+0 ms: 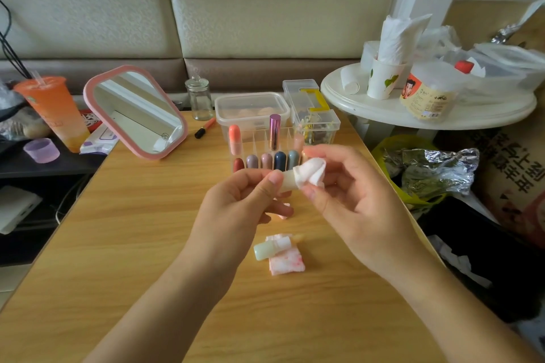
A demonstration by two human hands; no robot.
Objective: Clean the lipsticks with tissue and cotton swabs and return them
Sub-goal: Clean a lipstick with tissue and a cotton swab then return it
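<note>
Pale capsule-shaped lipstick (285, 185) at frame centre, held above the light wooden table (132, 230).
Left hand (236, 203) grips its left end; right hand (356, 185) pinches a folded white tissue (311, 175) over its tip. Both hands and the tissue hide most of it; tip condition indeterminable.

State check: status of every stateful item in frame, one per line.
Left hand, grips pale lipstick tube.
Right hand, pinches white tissue round the tube's end.
Small glass jar, stoppered.
Clear plastic food box, lid on.
Pink-framed mirror, propped tilted.
Pale green tube, lying flat by red-stained tissue.
</note>
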